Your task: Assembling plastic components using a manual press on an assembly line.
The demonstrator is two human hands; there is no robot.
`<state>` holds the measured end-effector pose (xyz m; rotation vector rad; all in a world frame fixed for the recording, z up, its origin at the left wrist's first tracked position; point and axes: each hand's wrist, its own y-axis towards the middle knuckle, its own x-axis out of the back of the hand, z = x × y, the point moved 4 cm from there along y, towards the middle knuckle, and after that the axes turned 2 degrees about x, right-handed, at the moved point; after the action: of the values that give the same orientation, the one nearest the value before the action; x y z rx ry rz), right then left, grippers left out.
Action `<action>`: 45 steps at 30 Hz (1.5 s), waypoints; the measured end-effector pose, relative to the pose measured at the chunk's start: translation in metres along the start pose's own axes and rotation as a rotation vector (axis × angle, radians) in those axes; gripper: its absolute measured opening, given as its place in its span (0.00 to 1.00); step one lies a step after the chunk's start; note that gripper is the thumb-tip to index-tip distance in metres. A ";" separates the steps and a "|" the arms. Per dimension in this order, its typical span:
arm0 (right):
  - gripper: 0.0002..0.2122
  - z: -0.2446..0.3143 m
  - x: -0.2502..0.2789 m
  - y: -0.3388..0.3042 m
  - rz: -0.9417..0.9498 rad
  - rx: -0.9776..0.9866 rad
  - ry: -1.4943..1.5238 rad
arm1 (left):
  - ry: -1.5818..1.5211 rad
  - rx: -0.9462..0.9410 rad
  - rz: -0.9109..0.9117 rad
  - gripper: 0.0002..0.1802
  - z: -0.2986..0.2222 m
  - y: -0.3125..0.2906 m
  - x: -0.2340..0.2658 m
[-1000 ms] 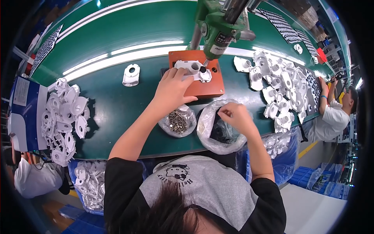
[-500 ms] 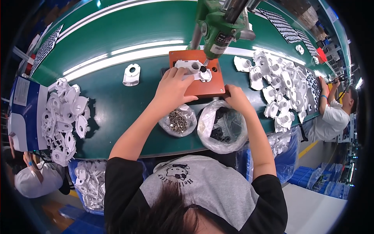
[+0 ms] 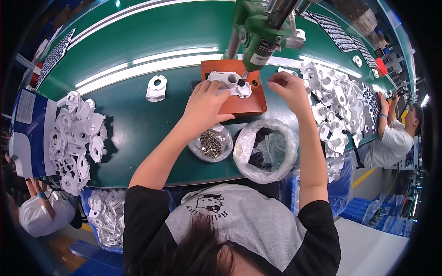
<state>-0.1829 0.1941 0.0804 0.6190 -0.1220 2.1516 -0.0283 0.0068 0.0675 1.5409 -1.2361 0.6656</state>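
Noting your right hand (image 3: 291, 89) first: a second ago over the clear bag (image 3: 292, 156) of black pieces (image 3: 259, 161) at the worktop (image 3: 138, 133)'s near edge, then at the near right corner of the orange block (image 3: 246, 106), now raised just off that block's right edge. Fingers curled in toward the thumb; cannot tell whether they pinch anything.

Your left hand (image 3: 202, 102) hasn't shifted: fingers pressed onto the white part (image 3: 225, 77), thumb spread away. Part lies on the orange block, between its left and right edges, a black plug (image 3: 241, 83) showing. Green press (image 3: 260, 37) above; contact unclear.

My reading: bag left alone for now, the part steadied by your left hand only.
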 end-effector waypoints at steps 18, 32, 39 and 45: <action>0.07 0.002 -0.059 0.014 -0.171 0.079 0.016 | -0.016 -0.038 -0.034 0.29 -0.001 -0.001 0.000; 0.09 0.008 -0.060 -0.004 -0.060 0.350 -0.118 | -0.002 -0.030 -0.026 0.30 -0.001 0.000 0.000; 0.11 0.010 -0.063 -0.013 -0.120 0.449 -0.267 | 0.003 -0.027 -0.031 0.30 -0.001 -0.001 0.000; 0.10 0.003 -0.046 -0.019 -0.099 0.352 -0.097 | -0.025 -0.025 -0.040 0.29 0.001 -0.002 0.000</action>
<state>-0.1441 0.1719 0.0584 0.9112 0.2358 2.0624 -0.0270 0.0057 0.0663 1.5538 -1.2252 0.6048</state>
